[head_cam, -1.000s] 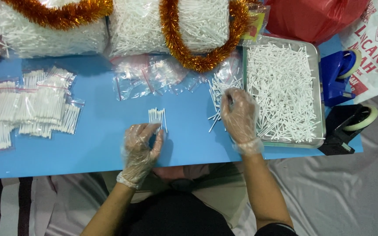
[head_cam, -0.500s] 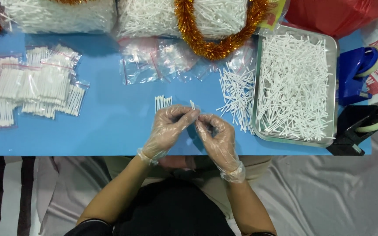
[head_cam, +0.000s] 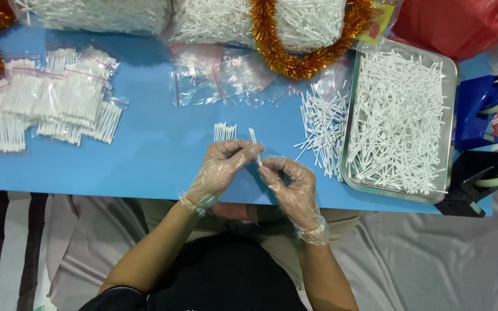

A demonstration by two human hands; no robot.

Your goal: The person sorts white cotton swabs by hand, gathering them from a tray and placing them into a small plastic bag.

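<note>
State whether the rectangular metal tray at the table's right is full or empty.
Full: the rectangular metal tray holds a heap of white cotton swabs covering nearly its whole floor.

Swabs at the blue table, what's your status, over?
Both gloved hands, left hand and right hand, pinch one cotton swab. Small swab row lies beside. Nothing in the way.

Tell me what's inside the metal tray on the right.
The tray holds a loose heap of white swabs, lying crisscross and nearly filling it. They cover most of the tray floor, so anything beneath the heap is hidden.
</note>
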